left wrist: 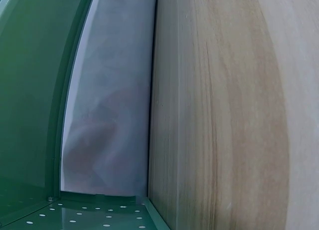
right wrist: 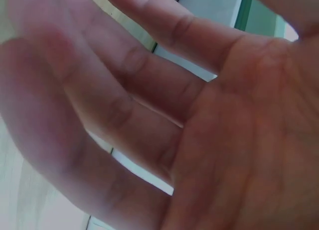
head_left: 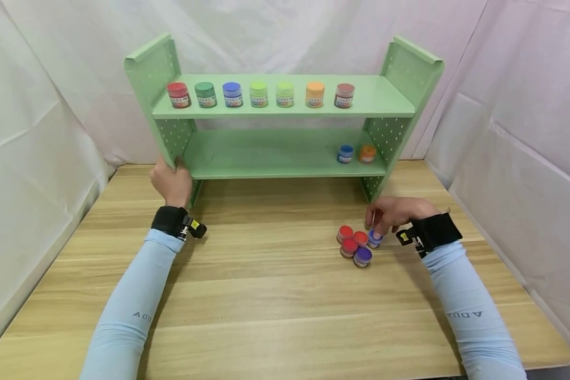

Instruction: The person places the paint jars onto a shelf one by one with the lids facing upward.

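Observation:
My left hand (head_left: 172,182) grips the lower left side panel of the green shelf (head_left: 285,177), thumb in front and the other fingers hidden behind the panel. In the left wrist view only the shelf (left wrist: 30,105) and table (left wrist: 224,110) appear. At the table's right, the thumb and a finger of my right hand (head_left: 399,212) pinch a small blue-lidded paint jar (head_left: 374,240), which stands in a cluster. Beside it are red-lidded paint jars (head_left: 349,248) and a purple-lidded paint jar (head_left: 362,257). The right wrist view shows the palm and bent fingers (right wrist: 124,110); the jar is hidden there.
A row of coloured paint jars (head_left: 232,95) lines the upper shelf. A blue paint jar (head_left: 345,154) and an orange paint jar (head_left: 367,154) stand at the lower shelf's right end. White cloth (head_left: 518,132) hangs around the wooden table (head_left: 266,316).

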`<state>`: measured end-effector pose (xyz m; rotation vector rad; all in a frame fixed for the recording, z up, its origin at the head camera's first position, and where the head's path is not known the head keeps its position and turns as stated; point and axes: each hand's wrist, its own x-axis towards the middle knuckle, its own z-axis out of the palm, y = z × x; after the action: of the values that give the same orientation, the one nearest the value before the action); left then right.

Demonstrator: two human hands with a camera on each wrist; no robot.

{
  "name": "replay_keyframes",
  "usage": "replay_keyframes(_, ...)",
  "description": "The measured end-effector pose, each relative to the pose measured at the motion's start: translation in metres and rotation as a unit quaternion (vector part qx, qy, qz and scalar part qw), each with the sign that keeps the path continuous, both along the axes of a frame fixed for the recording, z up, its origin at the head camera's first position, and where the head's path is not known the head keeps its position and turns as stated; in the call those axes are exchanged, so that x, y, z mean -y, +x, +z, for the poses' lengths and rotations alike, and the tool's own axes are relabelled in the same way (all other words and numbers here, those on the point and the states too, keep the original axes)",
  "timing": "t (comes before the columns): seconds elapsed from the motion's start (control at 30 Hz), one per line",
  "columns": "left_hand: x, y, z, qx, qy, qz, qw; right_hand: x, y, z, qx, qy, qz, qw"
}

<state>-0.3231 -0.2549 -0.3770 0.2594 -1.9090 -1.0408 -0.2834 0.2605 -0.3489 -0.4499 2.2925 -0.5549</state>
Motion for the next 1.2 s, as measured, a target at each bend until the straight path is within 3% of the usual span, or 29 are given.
replay_keyframes(0.43, 0.0, 0.001, 0.0, -0.002, -0.004, 0.0, 1.0, -0.006, -0.006, -0.003, -0.028, -0.012, 0.006, 1.0)
replay_keyframes(0.77, -0.001, 0.001, 0.0, -0.001, 0.0, 0.0, 1.0, -0.012, -0.012, -0.011, -0.096, -0.059, -0.003, 0.994)
replay_keyframes(1.2, -0.001, 0.001, 0.0, 0.0, 0.0, -0.002, 1.0, -0.01, -0.015, -0.016, -0.136, -0.078, -0.016, 0.987)
